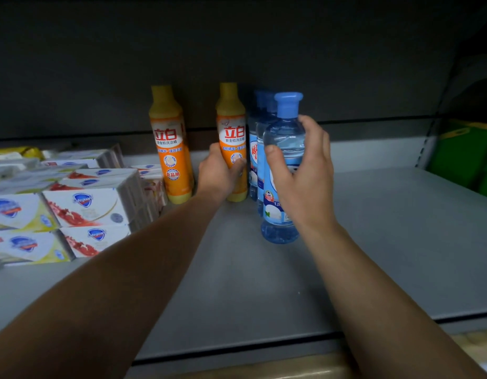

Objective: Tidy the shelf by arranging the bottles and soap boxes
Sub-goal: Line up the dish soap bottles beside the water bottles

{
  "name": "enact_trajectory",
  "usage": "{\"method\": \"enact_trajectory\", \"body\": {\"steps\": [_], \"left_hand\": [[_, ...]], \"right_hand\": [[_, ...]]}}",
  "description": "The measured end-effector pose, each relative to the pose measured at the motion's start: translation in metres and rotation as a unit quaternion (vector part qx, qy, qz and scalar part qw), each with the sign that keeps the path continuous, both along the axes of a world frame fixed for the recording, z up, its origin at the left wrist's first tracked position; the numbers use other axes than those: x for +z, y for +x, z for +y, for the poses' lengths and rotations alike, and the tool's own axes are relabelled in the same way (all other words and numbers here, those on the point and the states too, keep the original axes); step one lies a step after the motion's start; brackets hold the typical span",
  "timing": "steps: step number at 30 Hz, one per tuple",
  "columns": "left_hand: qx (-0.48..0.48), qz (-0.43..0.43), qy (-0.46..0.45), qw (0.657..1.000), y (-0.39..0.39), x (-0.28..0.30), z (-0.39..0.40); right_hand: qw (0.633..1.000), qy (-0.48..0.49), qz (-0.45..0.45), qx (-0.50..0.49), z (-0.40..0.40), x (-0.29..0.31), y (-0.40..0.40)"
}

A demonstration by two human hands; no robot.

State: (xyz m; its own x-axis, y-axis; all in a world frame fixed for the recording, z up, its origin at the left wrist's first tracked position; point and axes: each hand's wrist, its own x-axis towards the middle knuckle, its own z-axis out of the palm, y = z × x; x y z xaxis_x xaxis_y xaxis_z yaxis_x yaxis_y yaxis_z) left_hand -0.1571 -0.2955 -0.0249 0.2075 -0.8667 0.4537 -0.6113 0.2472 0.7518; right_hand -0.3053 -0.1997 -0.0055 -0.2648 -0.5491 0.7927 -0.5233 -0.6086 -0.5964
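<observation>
Bottle-lining step: left hand [219,173] grips the orange bottle [231,138], right hand [305,173] the blue bottle [284,170] beside it; next, probably align them.

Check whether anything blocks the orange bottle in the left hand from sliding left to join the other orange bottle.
Nothing visible does. The left hand grips the right orange bottle, and only bare shelf lies between it and the left orange bottle. The soap boxes sit further left, beyond that bottle.

- Grey metal shelf [373,242], dark back panel.
- Soap boxes [72,212] stacked at left.
- Two orange bottles [170,149] upright at the back.
- Blue bottles [284,165] in a row beside them.
</observation>
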Motion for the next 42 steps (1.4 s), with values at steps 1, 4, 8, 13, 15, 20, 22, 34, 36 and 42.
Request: {"method": "enact_trajectory", "body": {"steps": [1,4,8,13,15,20,22,34,36,42], "left_hand": [[0.005,-0.006,0.004,1.000,0.000,0.002,0.000],[0.021,-0.029,0.009,0.999,-0.001,0.006,-0.001],[0.023,-0.037,0.024,0.999,-0.001,0.008,-0.002],[0.020,-0.041,0.055,0.997,-0.002,0.010,-0.002],[0.005,-0.047,0.077,0.996,0.003,0.012,0.003],[-0.009,-0.107,0.064,0.992,0.020,0.010,0.052],[-0.055,-0.119,0.064,0.989,0.031,0.003,0.083],[-0.136,-0.263,0.070,0.952,0.149,-0.016,0.214],[-0.128,-0.294,0.077,0.944,0.173,-0.023,0.223],[-0.088,-0.361,0.058,0.927,0.201,-0.042,0.229]], "right_hand": [[1.000,0.001,0.001,0.001,0.001,0.001,-0.001],[1.000,0.008,0.007,0.003,0.003,0.002,-0.002],[1.000,0.020,0.012,0.003,0.005,0.003,-0.002],[0.999,0.033,0.023,-0.001,0.009,0.007,-0.003],[0.998,0.047,0.031,-0.001,0.012,0.010,-0.004],[0.988,0.138,0.066,0.003,0.016,0.031,-0.010],[0.981,0.170,0.091,-0.017,0.018,0.043,-0.013],[0.967,0.074,0.219,-0.104,0.050,0.073,0.086],[0.968,0.114,0.217,-0.061,0.038,0.069,0.111],[0.960,0.214,0.182,0.009,-0.009,0.071,0.163]]}}
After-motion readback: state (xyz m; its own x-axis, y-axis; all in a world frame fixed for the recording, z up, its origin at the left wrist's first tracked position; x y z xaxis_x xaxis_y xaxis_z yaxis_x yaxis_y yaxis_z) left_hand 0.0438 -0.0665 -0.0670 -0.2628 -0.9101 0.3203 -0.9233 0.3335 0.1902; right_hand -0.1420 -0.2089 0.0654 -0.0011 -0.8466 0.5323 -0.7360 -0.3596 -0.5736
